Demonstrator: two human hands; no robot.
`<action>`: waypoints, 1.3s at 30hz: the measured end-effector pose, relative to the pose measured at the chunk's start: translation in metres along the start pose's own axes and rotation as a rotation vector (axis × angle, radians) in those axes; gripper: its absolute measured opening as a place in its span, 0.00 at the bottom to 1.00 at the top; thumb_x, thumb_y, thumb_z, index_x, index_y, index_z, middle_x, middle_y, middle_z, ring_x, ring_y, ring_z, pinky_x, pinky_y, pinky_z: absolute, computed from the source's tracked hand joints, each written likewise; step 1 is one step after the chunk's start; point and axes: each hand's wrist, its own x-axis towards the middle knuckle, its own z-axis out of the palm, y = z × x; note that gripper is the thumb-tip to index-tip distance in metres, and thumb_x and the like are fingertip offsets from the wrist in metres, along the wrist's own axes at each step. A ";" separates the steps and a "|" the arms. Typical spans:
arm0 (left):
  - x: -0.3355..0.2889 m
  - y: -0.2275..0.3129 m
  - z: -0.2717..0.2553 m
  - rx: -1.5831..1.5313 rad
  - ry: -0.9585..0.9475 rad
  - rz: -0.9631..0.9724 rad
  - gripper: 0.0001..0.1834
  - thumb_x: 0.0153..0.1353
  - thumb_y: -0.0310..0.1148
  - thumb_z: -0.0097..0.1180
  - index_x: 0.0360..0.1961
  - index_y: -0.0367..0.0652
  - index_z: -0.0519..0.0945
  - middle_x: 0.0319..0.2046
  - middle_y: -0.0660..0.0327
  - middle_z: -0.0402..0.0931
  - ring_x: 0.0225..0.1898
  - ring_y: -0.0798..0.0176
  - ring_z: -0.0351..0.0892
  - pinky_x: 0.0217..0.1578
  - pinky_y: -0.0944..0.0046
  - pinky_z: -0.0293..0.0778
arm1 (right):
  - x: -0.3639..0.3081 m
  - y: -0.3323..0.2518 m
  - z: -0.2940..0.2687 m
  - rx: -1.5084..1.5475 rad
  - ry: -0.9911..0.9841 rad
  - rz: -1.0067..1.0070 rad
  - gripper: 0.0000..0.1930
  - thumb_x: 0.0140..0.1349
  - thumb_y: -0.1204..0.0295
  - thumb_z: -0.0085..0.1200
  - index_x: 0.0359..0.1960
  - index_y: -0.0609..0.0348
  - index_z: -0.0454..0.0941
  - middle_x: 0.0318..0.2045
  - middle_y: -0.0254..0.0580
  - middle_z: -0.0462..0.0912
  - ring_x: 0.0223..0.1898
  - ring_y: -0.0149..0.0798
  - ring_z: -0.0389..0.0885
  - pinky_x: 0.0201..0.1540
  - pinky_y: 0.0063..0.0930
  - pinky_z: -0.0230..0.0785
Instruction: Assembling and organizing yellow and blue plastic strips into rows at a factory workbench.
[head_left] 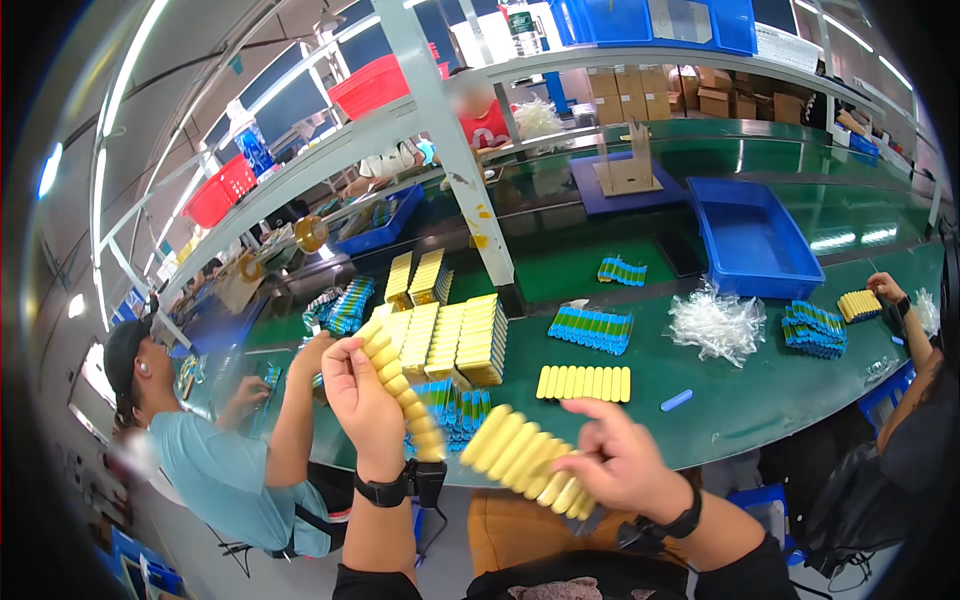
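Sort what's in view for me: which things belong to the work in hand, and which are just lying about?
Likely in the work:
left hand, holding a yellow strip
right hand, holding another yellow strip
stacked yellow strips
yellow strip lying apart

Seemingly just lying about:
blue bin
clear plastic pile
blue stick
red baskets

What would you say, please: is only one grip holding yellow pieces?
No, the left grip holds one yellow row and the right grip holds a second yellow row.
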 end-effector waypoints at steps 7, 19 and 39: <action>0.002 0.005 -0.036 0.155 -0.084 -0.003 0.23 0.84 0.28 0.52 0.73 0.30 0.67 0.57 0.52 0.79 0.55 0.67 0.82 0.55 0.66 0.80 | -0.007 0.034 0.043 0.674 -0.448 0.796 0.17 0.79 0.64 0.63 0.61 0.60 0.75 0.26 0.21 0.79 0.26 0.21 0.75 0.35 0.21 0.76; -0.013 0.042 -0.034 -0.191 -0.074 -0.129 0.09 0.80 0.35 0.62 0.48 0.41 0.77 0.41 0.66 0.79 0.41 0.72 0.79 0.46 0.67 0.79 | -0.014 0.019 0.055 0.450 -0.322 0.417 0.11 0.71 0.78 0.63 0.53 0.58 0.80 0.57 0.42 0.88 0.62 0.38 0.86 0.61 0.30 0.77; -0.023 0.032 -0.068 0.092 0.129 -0.075 0.05 0.79 0.24 0.56 0.52 0.39 0.77 0.49 0.63 0.74 0.53 0.68 0.75 0.58 0.65 0.73 | 0.009 0.041 -0.060 -0.127 0.199 0.161 0.09 0.66 0.80 0.67 0.45 0.62 0.81 0.39 0.35 0.86 0.43 0.27 0.84 0.47 0.28 0.79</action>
